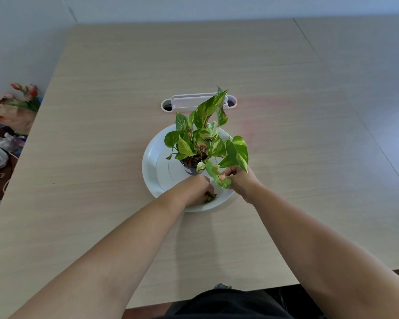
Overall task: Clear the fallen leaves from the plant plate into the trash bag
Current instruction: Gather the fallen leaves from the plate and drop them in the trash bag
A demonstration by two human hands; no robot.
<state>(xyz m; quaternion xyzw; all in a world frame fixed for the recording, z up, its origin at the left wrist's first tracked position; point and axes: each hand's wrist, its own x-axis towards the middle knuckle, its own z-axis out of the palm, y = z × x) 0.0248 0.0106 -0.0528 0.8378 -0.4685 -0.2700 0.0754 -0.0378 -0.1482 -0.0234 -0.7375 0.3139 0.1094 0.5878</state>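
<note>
While the right hand (236, 180) pinches a browned leaf (219, 177), the left hand (199, 188) grips fallen leaves (210, 197).

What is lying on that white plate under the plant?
The white plate holds a small dark pot with the leafy plant. At its near rim, the left hand closes on a greenish leaf scrap. Anything beneath the hands is hidden.
</note>
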